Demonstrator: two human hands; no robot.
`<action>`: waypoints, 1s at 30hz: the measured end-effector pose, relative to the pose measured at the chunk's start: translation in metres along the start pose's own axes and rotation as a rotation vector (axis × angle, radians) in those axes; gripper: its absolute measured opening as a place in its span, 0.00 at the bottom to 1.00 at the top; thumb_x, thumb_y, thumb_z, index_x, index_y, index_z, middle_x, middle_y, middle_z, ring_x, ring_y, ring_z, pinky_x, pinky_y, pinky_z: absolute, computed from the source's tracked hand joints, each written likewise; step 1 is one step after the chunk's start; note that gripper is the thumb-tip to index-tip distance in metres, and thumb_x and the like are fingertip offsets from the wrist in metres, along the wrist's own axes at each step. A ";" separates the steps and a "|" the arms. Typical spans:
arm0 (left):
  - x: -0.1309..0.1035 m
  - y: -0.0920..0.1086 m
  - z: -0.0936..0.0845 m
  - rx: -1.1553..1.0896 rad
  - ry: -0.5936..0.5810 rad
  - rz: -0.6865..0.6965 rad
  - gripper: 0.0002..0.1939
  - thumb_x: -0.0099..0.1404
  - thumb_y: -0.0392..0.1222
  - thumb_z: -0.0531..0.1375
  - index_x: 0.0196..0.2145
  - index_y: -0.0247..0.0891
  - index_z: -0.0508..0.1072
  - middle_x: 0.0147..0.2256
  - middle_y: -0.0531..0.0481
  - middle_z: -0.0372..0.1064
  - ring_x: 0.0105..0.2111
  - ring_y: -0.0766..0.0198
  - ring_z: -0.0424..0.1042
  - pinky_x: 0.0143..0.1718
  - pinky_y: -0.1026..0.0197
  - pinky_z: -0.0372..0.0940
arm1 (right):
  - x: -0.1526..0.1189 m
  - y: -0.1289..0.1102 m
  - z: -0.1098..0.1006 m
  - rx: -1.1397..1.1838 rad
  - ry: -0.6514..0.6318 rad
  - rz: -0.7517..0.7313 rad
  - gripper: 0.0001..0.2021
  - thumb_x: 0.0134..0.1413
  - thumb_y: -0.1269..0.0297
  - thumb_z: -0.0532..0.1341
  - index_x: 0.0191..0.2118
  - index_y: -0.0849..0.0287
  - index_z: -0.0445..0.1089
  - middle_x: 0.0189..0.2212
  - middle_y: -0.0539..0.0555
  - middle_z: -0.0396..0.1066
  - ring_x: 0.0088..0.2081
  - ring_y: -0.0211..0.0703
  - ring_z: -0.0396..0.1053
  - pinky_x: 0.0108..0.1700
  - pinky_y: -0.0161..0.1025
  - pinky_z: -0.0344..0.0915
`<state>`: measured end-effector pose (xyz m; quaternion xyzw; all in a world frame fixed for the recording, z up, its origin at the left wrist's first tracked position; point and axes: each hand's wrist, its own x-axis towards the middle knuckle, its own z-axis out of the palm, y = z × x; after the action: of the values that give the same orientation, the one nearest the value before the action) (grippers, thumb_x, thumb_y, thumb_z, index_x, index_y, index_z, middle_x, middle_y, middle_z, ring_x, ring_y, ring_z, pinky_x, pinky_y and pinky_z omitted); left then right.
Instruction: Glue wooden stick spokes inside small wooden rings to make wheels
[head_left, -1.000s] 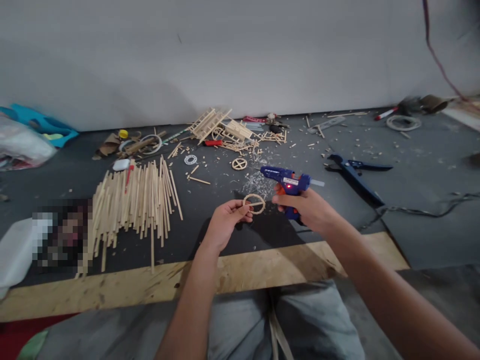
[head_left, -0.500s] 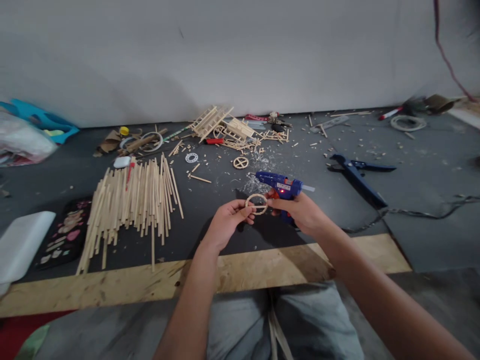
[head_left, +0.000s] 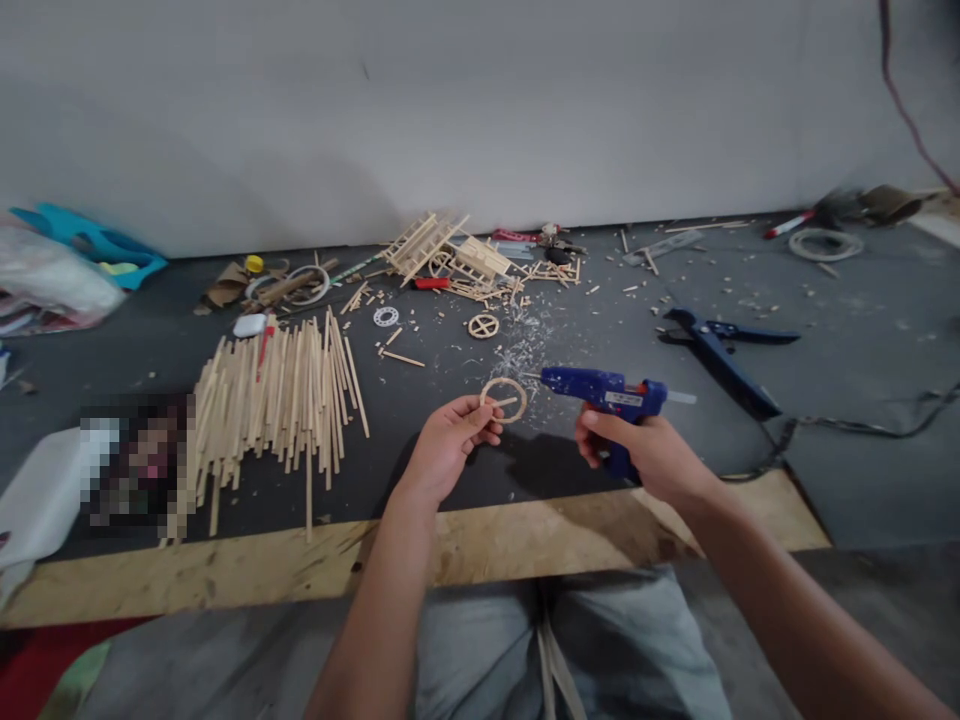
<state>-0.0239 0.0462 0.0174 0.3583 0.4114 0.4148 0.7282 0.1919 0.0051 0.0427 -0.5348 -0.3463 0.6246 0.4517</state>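
Note:
Between the fingers of my left hand point(head_left: 455, 437) is a small wooden ring point(head_left: 523, 398) with a single bar across its middle. My right hand point(head_left: 643, 447) is wrapped round the grip of a blue glue gun point(head_left: 600, 388). Its nozzle points left, a short way from the ring and not touching it; a clear glue stick point(head_left: 681, 397) sticks out of its back end. Beyond the ring, a finished-looking wooden wheel with crossed spokes point(head_left: 484, 326) lies on the dark table top point(head_left: 442, 360).
Many thin wooden sticks point(head_left: 285, 400) lie in a pile at the left. At the back are wooden ladder-like frames point(head_left: 427, 245) and scraps. A blue-handled cutter point(head_left: 720, 360) and a dark cord point(head_left: 862, 430) lie at the right. A white perforated disc point(head_left: 386, 316) sits near the middle.
My right hand has moved right, away from the ring, with the glue gun in it. The left hand keeps the ring, now slightly further left and turned, its bar tilted.

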 end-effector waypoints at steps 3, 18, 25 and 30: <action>0.000 0.000 -0.001 -0.004 -0.006 0.003 0.08 0.54 0.41 0.65 0.30 0.34 0.74 0.29 0.51 0.71 0.27 0.71 0.68 0.28 0.67 0.63 | -0.008 0.002 -0.006 -0.024 -0.025 0.074 0.14 0.40 0.55 0.67 0.25 0.61 0.67 0.20 0.51 0.68 0.20 0.36 0.64 0.23 0.36 0.62; -0.001 0.002 0.000 -0.016 -0.002 0.002 0.07 0.54 0.40 0.65 0.29 0.34 0.74 0.28 0.51 0.70 0.26 0.70 0.67 0.28 0.67 0.63 | -0.012 0.006 -0.007 -0.126 -0.081 0.097 0.17 0.42 0.55 0.65 0.17 0.59 0.61 0.13 0.46 0.56 0.15 0.36 0.61 0.18 0.37 0.59; -0.001 0.001 0.000 -0.015 -0.003 0.009 0.07 0.55 0.40 0.64 0.29 0.33 0.74 0.28 0.51 0.69 0.26 0.70 0.67 0.27 0.67 0.62 | -0.011 0.008 -0.009 -0.134 -0.106 0.099 0.16 0.44 0.55 0.64 0.19 0.60 0.62 0.13 0.45 0.56 0.15 0.36 0.60 0.18 0.36 0.59; -0.001 0.001 0.000 -0.018 -0.001 0.016 0.07 0.55 0.39 0.65 0.29 0.33 0.74 0.28 0.51 0.69 0.26 0.70 0.67 0.27 0.67 0.63 | -0.012 0.007 -0.009 -0.152 -0.113 0.093 0.15 0.45 0.56 0.63 0.20 0.60 0.62 0.13 0.45 0.56 0.15 0.35 0.61 0.19 0.35 0.59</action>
<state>-0.0244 0.0454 0.0189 0.3554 0.4044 0.4241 0.7282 0.1995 -0.0089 0.0394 -0.5467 -0.3925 0.6460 0.3602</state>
